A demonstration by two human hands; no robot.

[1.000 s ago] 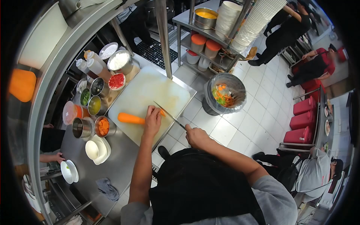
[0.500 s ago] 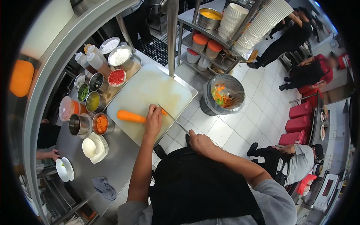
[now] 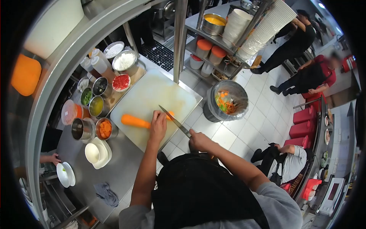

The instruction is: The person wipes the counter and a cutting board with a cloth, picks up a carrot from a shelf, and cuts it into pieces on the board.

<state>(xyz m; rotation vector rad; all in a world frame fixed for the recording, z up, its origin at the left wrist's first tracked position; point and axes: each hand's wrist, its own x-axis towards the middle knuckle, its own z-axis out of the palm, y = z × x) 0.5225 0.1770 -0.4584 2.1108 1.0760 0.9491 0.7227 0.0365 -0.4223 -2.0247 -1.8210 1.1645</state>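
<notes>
A peeled carrot (image 3: 134, 121) lies on the white cutting board (image 3: 154, 91), and my left hand (image 3: 158, 124) is closed around its right part. My right hand (image 3: 200, 141) grips the handle of a kitchen knife (image 3: 176, 121). The blade slants up and left across the board, just right of my left fingers. Some orange carrot (image 3: 170, 115) shows beside the blade; whether it is cut off from the rest is hidden by the knife.
Left of the board stand metal containers, one with carrot pieces (image 3: 103, 129), plus a bowl of white powder (image 3: 125, 61) and white bowls (image 3: 92, 152). A lined bin (image 3: 207, 108) with scraps stands on the floor at right. Co-workers stand farther right; another person's hand (image 3: 55, 158) is at left.
The knife blade has turned so that more of its flat side shows, and more orange carrot is visible beside it. My left hand stays on the carrot. The grey-shirted co-worker has shifted.
</notes>
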